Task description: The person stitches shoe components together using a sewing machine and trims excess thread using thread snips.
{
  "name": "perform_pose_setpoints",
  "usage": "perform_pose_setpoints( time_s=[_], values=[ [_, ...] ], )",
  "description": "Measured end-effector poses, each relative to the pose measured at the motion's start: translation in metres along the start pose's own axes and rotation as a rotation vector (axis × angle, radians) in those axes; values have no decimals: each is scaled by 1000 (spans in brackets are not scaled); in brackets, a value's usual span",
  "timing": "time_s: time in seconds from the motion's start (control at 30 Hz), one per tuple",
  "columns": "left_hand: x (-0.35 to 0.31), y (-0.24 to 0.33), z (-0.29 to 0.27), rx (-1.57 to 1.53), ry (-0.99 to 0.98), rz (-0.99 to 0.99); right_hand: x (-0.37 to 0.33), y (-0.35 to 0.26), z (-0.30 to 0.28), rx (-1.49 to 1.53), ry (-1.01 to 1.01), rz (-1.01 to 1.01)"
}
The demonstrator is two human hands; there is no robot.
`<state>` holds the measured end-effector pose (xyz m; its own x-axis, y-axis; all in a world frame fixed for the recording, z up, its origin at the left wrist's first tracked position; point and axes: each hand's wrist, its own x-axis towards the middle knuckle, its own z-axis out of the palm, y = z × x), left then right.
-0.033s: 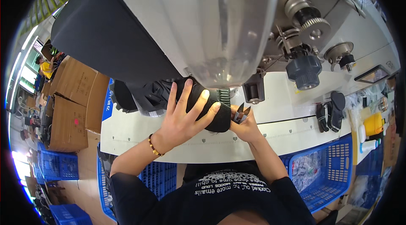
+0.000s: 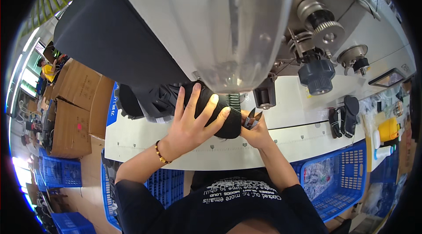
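My left hand (image 2: 188, 125) lies with fingers spread across a black piece (image 2: 231, 127) that looks like part of a strap or sandal. It presses the piece to the sewing machine bed, under the machine's clear guard (image 2: 226, 69). Beside the piece's right edge my right hand (image 2: 258, 133) is closed around thread snips (image 2: 253, 118), their two dark tips pointing up and away from me. Its fingertips go behind the black piece and are partly hidden. A dark coil spring (image 2: 233, 101) shows just below the guard. The needle is out of sight.
The machine head fills the far side, with a grey tension knob (image 2: 317, 78) on it. More black pieces (image 2: 154, 101) bunch left of my hand. A black strapped item (image 2: 347, 117) rests on the right of the white table (image 2: 198, 155). Blue baskets (image 2: 338, 181) stand below; cartons (image 2: 72, 128) stack left.
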<state>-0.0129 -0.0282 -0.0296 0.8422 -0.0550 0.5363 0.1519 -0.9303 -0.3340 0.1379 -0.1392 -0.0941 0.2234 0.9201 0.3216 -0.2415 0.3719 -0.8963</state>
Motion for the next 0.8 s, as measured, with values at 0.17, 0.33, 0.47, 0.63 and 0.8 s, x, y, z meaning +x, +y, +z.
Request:
perform_pose_setpoints(
  time_s=[0.17, 0.33, 0.47, 0.63, 0.8],
  values=[
    [6, 8, -9, 29, -49, -14, -2, -2, -5, 11, 32, 56],
    [7, 10, -10, 41, -71, -7, 0, -7, -4, 7, 25, 25],
    [9, 9, -10, 44, -76, -2, 2, -6, -5, 52, 32, 27],
    [10, 7, -10, -1, -70, -14, 1, -7, -3, 48, 53, 54],
    [10, 1, -9, -61, -56, 7, 1, -7, 1, 53, 42, 17]
  ],
)
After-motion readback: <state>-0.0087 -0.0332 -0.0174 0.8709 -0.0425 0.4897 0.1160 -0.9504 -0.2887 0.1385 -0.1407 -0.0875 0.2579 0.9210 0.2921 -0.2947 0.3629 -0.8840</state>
